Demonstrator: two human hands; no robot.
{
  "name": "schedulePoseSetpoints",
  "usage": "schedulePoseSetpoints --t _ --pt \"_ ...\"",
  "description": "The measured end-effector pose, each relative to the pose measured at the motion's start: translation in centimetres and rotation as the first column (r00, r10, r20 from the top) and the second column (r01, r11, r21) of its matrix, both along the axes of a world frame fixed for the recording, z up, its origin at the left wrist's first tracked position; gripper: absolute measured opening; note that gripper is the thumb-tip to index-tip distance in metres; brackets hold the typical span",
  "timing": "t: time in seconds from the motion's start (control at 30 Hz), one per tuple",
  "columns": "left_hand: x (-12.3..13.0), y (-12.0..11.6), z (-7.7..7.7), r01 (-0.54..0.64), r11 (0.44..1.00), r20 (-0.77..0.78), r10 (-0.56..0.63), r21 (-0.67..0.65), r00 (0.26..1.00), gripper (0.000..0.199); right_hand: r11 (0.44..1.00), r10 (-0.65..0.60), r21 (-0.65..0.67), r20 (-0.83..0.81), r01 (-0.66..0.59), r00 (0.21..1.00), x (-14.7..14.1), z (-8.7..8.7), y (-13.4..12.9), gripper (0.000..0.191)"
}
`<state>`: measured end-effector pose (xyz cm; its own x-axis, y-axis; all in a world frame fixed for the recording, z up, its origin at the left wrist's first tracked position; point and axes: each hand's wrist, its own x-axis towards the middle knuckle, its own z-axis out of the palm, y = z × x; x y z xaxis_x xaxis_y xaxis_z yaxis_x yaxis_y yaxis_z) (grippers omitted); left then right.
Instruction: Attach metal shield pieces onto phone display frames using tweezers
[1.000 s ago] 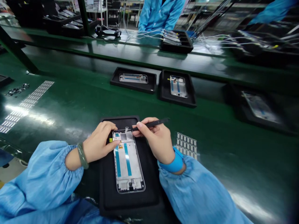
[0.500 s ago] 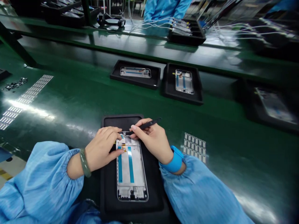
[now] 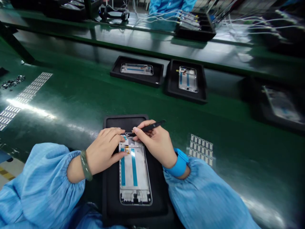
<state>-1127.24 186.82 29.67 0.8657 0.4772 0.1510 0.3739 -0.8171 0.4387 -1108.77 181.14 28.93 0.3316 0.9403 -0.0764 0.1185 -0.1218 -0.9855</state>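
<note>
A phone frame (image 3: 143, 171) with two blue strips lies in a black tray (image 3: 111, 197) in front of me. My left hand (image 3: 105, 148) steadies its upper left side, fingertips at the top edge and thumb by a small orange flex cable (image 3: 127, 149). Between thumb and fingers, my right hand (image 3: 154, 140) grips slim black tweezers (image 3: 152, 126). Their tip points at the frame's top edge near my left fingertips. The exact contact there is too small to make out.
Two black trays with phone frames (image 3: 137, 69) (image 3: 188, 79) stand further back, and another tray (image 3: 269, 111) is at right. Sheets of small pads (image 3: 201, 149) (image 3: 26, 95) lie on both sides. Small dark parts (image 3: 13, 82) are at far left. A co-worker's blue sleeves (image 3: 154, 6) show behind.
The view has tilted slightly, so the far trays and shelf sit higher. My hands and the tweezers stay nearly in place at the frame's top.
</note>
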Motion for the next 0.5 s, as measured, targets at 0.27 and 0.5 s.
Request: schedulePoseSetpoints --t 0.27,0.5 --pt "-0.1 0.1 0.2 0.033 0.995 -0.024 -0.031 0.095 0.999 0.033 0.999 0.019 0.025 0.061 -0.02 0.998 -0.1 -0.1 0.0 0.018" --pt "1.4 -1.3 0.9 0.029 0.968 -0.1 -0.004 0.249 0.995 0.031 0.997 0.01 0.065 0.281 -0.029 0.96 0.6 0.4 -1.0 0.013"
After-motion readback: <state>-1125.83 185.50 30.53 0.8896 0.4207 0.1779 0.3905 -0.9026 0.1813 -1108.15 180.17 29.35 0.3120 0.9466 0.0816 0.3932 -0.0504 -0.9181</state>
